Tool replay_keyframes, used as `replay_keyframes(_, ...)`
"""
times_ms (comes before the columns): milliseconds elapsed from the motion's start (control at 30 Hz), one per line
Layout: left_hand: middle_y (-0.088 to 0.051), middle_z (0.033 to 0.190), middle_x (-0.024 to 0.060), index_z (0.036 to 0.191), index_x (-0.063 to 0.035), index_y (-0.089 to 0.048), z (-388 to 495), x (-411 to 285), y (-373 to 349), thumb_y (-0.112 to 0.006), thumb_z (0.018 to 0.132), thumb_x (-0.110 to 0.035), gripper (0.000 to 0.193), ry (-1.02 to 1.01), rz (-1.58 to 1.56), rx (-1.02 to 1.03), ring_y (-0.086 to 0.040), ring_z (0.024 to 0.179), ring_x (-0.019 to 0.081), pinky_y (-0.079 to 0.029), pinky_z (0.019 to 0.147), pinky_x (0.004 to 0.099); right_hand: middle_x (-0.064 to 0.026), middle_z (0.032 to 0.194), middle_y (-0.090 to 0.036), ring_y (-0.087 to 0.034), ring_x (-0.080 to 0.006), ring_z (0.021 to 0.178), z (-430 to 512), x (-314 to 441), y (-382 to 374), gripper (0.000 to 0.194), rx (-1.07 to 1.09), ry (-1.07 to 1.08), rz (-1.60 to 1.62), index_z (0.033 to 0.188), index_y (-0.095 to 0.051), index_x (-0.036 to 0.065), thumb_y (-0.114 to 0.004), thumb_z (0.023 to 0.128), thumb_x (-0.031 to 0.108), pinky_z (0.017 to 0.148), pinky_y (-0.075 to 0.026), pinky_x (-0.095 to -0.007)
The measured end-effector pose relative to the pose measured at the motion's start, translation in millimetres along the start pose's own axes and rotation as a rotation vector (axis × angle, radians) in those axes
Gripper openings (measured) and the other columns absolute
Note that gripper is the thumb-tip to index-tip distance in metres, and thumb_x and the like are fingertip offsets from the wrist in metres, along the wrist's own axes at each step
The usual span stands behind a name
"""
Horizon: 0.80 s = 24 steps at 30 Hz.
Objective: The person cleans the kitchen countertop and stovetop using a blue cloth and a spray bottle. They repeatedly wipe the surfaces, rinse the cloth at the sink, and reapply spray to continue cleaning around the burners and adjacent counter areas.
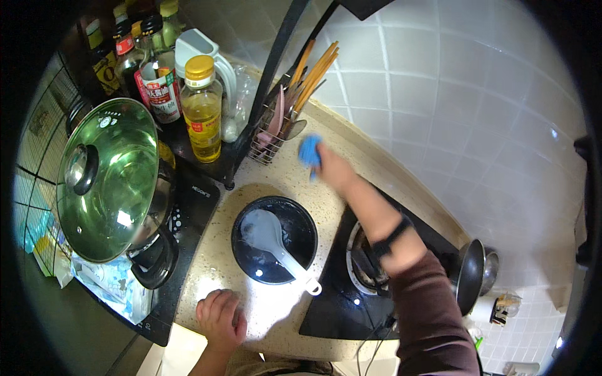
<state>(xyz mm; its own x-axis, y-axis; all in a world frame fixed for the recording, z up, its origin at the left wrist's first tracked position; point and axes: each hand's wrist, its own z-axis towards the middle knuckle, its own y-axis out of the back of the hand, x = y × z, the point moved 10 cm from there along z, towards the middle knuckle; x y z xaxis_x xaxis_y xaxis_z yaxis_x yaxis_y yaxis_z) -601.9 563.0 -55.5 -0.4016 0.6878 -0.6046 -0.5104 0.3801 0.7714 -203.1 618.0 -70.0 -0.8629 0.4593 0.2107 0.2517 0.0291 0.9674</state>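
My right hand [335,170], blurred, reaches over the back of the speckled stone counter [282,185]. It grips a crumpled blue object [309,150], which looks like a cloth. My left hand [220,315] is at the counter's front edge, fingers loosely curled and nothing seen in it. Between my hands is a round black bowl [301,235] with whitish residue inside. A white plastic serving spoon [261,225] lies across the bowl, its looped handle over the near right rim.
At left, a pot with a glass lid [113,178] stands on a black induction cooktop [200,202]. Behind are an oil bottle [202,117], sauce bottles [160,89] and a wire utensil basket [265,145] holding chopsticks. A black gas hob [329,301] is under my right arm; pans [470,277] stand beyond.
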Motion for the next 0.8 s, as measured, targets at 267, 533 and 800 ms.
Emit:
replay_keyframes(267,-0.057,0.105,0.0093,0.101,-0.0069,-0.061,3,-2,4,-0.063,0.063,-0.012,0.038,0.032,0.017,-0.003,-0.050,0.106,0.0303,-0.035,0.089,0.0450,-0.0195,0.105,-0.056,-0.056,-0.0373,0.098,-57,67,-30,0.041,0.257,0.326,-0.085,0.115,-0.051,0.011,-0.056,0.075,0.007,0.083,-0.046,-0.0471)
replay_keyframes(533,-0.058,0.101,0.0086,0.098,-0.0054,-0.061,5,-9,5,-0.063,0.065,-0.014,0.035,0.014,0.078,-0.047,-0.053,0.100,0.0289,-0.036,0.084,0.0420,-0.0181,0.106,-0.059,-0.059,-0.0369,0.095,56,-49,-9,0.031,-0.111,-0.221,-0.043,0.111,-0.055,0.013,-0.055,0.081,0.015,0.080,-0.048,-0.0468)
replay_keyframes(800,-0.058,0.102,0.0107,0.099,-0.0042,-0.061,4,-14,9,-0.063,0.065,-0.013,0.035,-0.009,0.048,-0.088,-0.052,0.102,0.0307,-0.036,0.088,0.0428,-0.0162,0.110,-0.062,-0.057,-0.0348,0.103,-65,-181,35,0.030,-0.128,-0.450,-0.128,0.107,-0.064,0.009,-0.054,0.079,0.013,0.088,-0.045,-0.0436)
